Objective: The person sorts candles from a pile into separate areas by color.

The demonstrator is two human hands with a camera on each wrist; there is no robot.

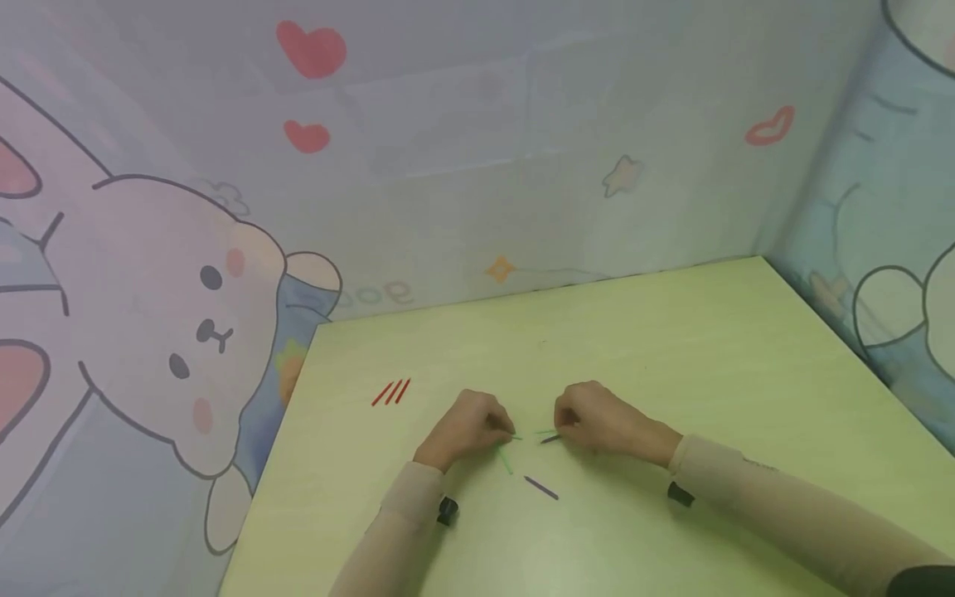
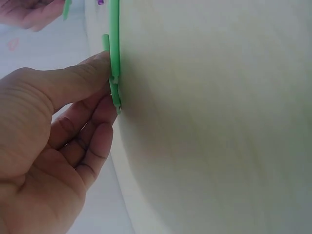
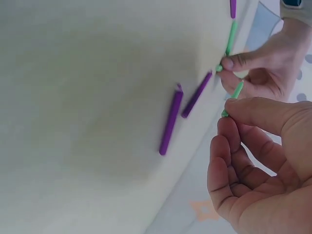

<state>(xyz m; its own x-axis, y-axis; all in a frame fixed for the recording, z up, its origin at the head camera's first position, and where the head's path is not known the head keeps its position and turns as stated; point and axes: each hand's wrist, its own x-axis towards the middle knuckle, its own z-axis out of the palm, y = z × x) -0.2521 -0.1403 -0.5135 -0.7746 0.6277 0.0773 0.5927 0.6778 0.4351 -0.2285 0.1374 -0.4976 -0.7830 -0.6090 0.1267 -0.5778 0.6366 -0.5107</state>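
My left hand pinches a thin green candle between thumb and fingertips, low over the table. Another green candle lies right by those fingers. To the right, my right hand holds a green candle by one end, its wick end pointing away from the fingertips. Beside the right hand, two purple candles lie on the table in the right wrist view, and a third purple candle shows at the top edge. In the head view one purple candle lies nearer the front, between the hands.
Three red candles lie side by side at the left of the pale yellow-green table. A wall covering with cartoon prints stands behind the table's far edge. Small black devices sit at the wrists.
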